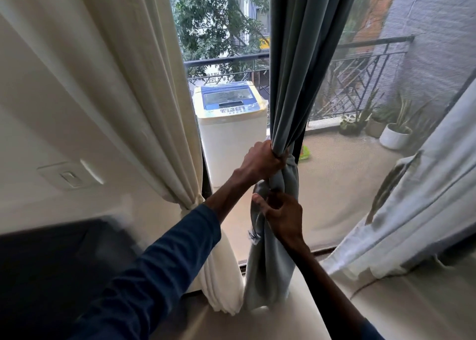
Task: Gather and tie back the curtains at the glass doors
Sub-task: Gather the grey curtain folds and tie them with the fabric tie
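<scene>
Three curtains hang at the glass doors. At the left of the frame, past a wall switch (69,176), the cream curtain (123,95) is cinched in at its waist. Through the middle gap a washing machine (229,123) stands on the balcony. Just right of it, at centre, the left hand (260,163) curls tightly round the bunched grey curtain (296,69), above a looped fold of its cloth. Just below, the right hand (283,216) pinches that fold between thumb and fingers. At the right edge a white curtain (412,198) hangs loose, with potted plants (394,133) outside.
</scene>
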`<state>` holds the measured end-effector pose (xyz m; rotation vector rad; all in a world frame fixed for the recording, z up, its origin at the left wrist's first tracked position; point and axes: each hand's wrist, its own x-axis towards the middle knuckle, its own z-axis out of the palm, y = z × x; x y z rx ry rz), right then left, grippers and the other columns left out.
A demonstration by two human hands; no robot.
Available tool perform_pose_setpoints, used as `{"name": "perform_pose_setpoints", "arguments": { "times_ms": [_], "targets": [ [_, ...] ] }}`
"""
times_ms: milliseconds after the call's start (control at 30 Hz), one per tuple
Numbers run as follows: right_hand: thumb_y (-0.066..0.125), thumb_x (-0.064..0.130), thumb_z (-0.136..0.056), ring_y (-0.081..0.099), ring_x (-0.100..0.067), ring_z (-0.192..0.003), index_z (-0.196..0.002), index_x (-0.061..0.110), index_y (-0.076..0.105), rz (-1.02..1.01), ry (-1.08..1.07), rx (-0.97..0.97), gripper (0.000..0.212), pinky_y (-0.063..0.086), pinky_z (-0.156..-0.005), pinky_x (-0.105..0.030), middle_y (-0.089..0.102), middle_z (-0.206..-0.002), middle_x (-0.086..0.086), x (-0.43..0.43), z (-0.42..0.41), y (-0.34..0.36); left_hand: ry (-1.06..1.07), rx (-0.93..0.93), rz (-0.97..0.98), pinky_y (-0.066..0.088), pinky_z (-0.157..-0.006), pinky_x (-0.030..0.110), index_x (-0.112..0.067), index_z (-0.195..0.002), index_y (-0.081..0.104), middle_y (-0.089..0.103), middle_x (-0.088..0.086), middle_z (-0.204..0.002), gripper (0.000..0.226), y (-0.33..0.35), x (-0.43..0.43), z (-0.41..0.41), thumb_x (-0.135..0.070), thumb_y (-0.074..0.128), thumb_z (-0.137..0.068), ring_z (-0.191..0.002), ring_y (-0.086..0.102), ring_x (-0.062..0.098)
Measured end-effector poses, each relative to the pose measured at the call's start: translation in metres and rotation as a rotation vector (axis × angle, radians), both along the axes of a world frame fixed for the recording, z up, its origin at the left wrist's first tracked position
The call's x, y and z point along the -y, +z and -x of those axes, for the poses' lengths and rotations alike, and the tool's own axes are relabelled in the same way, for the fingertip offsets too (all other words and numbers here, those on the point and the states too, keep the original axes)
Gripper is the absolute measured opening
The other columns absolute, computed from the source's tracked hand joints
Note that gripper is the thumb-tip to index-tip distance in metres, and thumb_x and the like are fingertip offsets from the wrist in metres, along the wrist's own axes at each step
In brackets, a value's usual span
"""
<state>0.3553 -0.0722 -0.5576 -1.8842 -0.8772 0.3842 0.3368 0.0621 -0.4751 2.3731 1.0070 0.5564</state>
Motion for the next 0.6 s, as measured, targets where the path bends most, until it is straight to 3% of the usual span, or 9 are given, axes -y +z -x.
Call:
{"name": "perform_pose_setpoints", "arguments": {
  "times_ms": [100, 200, 267, 333, 400, 467, 533, 600],
  "targets": [
    [0.079, 0.036, -0.087, 0.067, -0.001, -0.067, -0.075, 0.013, 0.073, -0.052, 0.125, -0.213, 0.026, 0.049, -0.067, -0.018, 0.075, -0.073, 0.001, 0.000, -0.003, 0.005, -0.009, 0.011, -0.008, 0.040, -0.063, 0.031, -0.013, -0.106, 0.059, 0.067, 0.012, -0.095, 0.037, -0.003, -0.004, 0.005, -0.047, 0.055, -0.093, -0.078, 0.060, 0.032],
    [0.072, 0.022, -0.093, 0.072, -0.017, -0.075, -0.086, 0.003, 0.075, -0.146, 0.282, -0.504, 0.021, 0.056, -0.072, -0.027, 0.077, -0.082, -0.009, 0.002, -0.005, 0.016, -0.017, -0.002, -0.040, 0.040, -0.065, 0.032, -0.014, -0.107, 0.059, 0.067, 0.011, -0.097, 0.039, -0.003, -0.005, 0.006, -0.050, 0.053, -0.093, -0.080, 0.060, 0.032],
    [0.072, 0.018, -0.093, 0.067, -0.022, -0.067, -0.092, 0.001, 0.074, -0.187, 0.297, -0.631, 0.017, 0.057, -0.061, -0.029, 0.070, -0.078, -0.010, 0.007, -0.011, 0.028, 0.005, -0.095, -0.074, 0.040, -0.067, 0.033, -0.016, -0.114, 0.058, 0.061, 0.004, -0.095, 0.044, 0.000, -0.009, 0.007, -0.054, 0.050, -0.093, -0.078, 0.054, 0.027],
    [0.070, 0.014, -0.094, 0.056, -0.016, -0.057, -0.093, 0.004, 0.074, -0.135, 0.339, -0.568, 0.010, 0.047, -0.050, -0.023, 0.061, -0.069, -0.005, 0.017, -0.030, 0.040, -0.032, -0.077, 0.032, 0.049, -0.073, 0.035, -0.016, -0.119, 0.057, 0.061, 0.000, -0.100, 0.050, 0.000, -0.015, 0.009, -0.057, 0.052, -0.090, -0.084, 0.058, 0.025],
    [0.070, 0.011, -0.093, 0.045, -0.010, -0.049, -0.093, 0.008, 0.074, -0.065, 0.444, -0.446, 0.004, 0.035, -0.044, -0.020, 0.053, -0.061, 0.000, 0.028, -0.055, 0.051, -0.148, 0.065, 0.207, 0.057, -0.083, 0.045, -0.013, -0.120, 0.058, 0.067, 0.007, -0.109, 0.053, -0.001, -0.023, 0.015, -0.052, 0.056, -0.085, -0.095, 0.065, 0.027],
    [0.074, 0.011, -0.091, 0.041, -0.004, -0.048, -0.090, 0.010, 0.075, -0.009, 0.502, -0.199, 0.002, 0.031, -0.046, -0.021, 0.049, -0.055, 0.008, 0.039, -0.081, 0.061, -0.290, 0.202, 0.342, 0.057, -0.090, 0.047, -0.007, -0.120, 0.059, 0.068, 0.015, -0.110, 0.046, -0.005, -0.027, 0.022, -0.038, 0.063, -0.086, -0.101, 0.066, 0.030],
    [0.076, 0.020, -0.090, 0.039, -0.003, -0.054, -0.079, 0.015, 0.075, 0.013, 0.525, 0.047, 0.013, 0.030, -0.051, -0.025, 0.046, -0.056, 0.011, 0.048, -0.102, 0.065, -0.435, 0.260, 0.474, 0.055, -0.093, 0.046, 0.002, -0.121, 0.058, 0.067, 0.021, -0.113, 0.038, -0.007, -0.030, 0.027, -0.021, 0.067, -0.091, -0.106, 0.065, 0.034],
    [0.074, 0.032, -0.092, 0.041, -0.006, -0.058, -0.073, 0.018, 0.073, 0.034, 0.488, 0.150, 0.024, 0.032, -0.056, -0.030, 0.048, -0.059, 0.008, 0.055, -0.119, 0.064, -0.565, 0.277, 0.566, 0.054, -0.094, 0.045, 0.009, -0.122, 0.055, 0.066, 0.026, -0.116, 0.033, -0.002, -0.028, 0.031, -0.007, 0.064, -0.095, -0.108, 0.066, 0.037]
  ]
}}
